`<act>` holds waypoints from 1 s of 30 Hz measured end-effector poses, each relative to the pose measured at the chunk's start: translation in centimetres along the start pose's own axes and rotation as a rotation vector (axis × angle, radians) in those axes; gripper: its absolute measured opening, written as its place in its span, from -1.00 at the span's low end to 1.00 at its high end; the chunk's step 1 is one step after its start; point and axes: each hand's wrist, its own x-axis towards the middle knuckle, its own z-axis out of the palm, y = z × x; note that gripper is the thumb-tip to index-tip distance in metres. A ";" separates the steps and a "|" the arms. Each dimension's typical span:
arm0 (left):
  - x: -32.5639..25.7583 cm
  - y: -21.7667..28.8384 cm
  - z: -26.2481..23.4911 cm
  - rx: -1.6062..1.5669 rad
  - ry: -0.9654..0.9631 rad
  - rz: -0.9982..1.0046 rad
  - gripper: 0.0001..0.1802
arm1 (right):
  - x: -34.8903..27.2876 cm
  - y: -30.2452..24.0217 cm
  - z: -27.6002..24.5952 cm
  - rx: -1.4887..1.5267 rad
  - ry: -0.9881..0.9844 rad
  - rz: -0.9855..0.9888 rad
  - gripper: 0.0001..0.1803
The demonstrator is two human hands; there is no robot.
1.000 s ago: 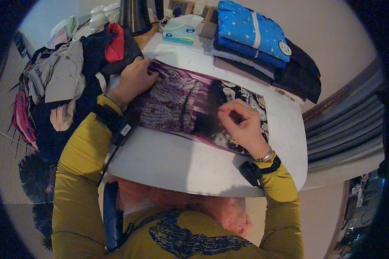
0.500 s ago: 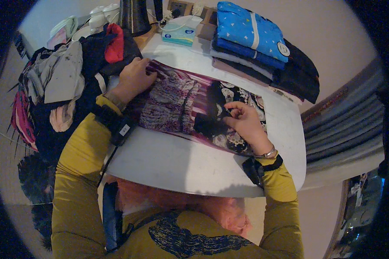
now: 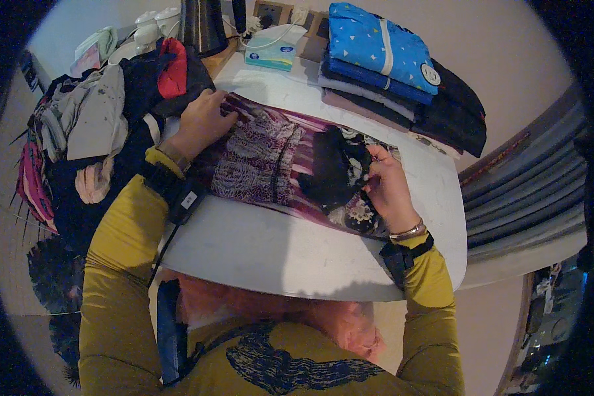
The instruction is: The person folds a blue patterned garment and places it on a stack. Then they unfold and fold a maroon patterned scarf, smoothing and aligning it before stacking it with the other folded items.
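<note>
A patterned garment (image 3: pixel 254 158) in purple, white and black lies partly folded across the white table (image 3: pixel 244 247). Its right part is black with pale paisley-like shapes, and a plain black portion (image 3: pixel 330 168) lies over the middle. At the garment's left end, my left hand (image 3: pixel 206 122) pinches the far corner of the cloth, fingers closed. My right hand (image 3: pixel 389 185) grips the black patterned part at the right end, fingertips pressed together on a raised fold. What exactly lies under the folds is hidden.
A loose heap of clothes (image 3: pixel 99 119) lies at the left. Folded clothes topped by a blue piece (image 3: pixel 379 49) are stacked at the back right. A tissue pack (image 3: pixel 270 54) and a dark kettle (image 3: pixel 203 26) stand at the back. Grey curtain folds (image 3: pixel 528 191) hang at the right.
My right hand has shifted slightly right and now pulls up the black patterned cloth, so the plain black portion spreads wider. My left hand stays at its corner.
</note>
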 end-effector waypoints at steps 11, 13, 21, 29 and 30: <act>-0.1 -0.6 0.6 0.037 0.029 -0.001 -0.47 | -0.7 0.5 1.1 -0.750 -0.159 -0.379 -0.79; -0.1 -0.4 0.5 0.033 0.018 -0.003 -0.47 | -0.8 0.7 0.8 -0.968 -0.123 -0.454 -0.78; 0.0 -0.5 0.6 0.030 0.024 -0.002 -0.46 | -1.4 0.2 1.6 -1.463 0.065 -0.605 -0.69; -0.1 -0.6 0.7 0.035 0.020 -0.014 -0.46 | -2.1 -0.3 1.9 -1.580 0.004 -0.587 -0.55; -0.1 -0.6 0.7 0.036 0.021 -0.011 -0.46 | -2.1 -0.4 2.0 -1.583 -0.008 -0.571 -0.55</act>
